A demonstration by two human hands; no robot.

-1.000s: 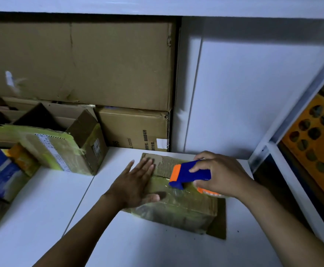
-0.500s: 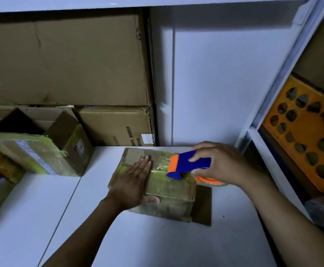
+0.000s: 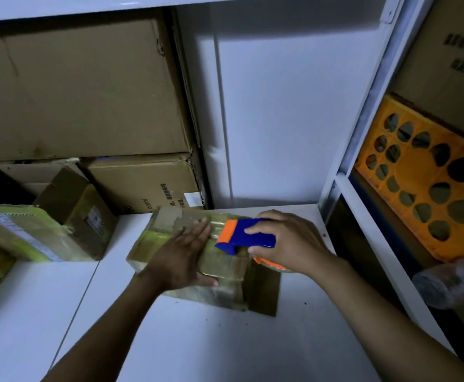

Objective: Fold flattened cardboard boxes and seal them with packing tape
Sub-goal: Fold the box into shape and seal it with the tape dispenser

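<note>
A person's left hand (image 3: 182, 257), fingers straight and together, presses flat on a tape-wrapped cardboard box (image 3: 167, 226) at the centre of a white table (image 3: 197, 343). The right hand (image 3: 291, 244), at its 3 o'clock, grips a blue-and-orange tape dispenser (image 3: 248, 235) on the box's top. A taped carton (image 3: 32, 238) lies at 9 o'clock, stacked cartons (image 3: 82, 92) at 11, an orange crate (image 3: 429, 194) at 3.

The white tabletop (image 3: 225, 348) carries a small taped box (image 3: 225, 271) near its back edge. A flat brown cardboard piece (image 3: 263, 293) lies touching that box's right side. Left of the box sits a yellow-taped parcel (image 3: 32, 238), and behind it to the left stands a printed carton (image 3: 142, 183). A seam (image 3: 79, 299) crosses the tabletop left of the box.
</note>
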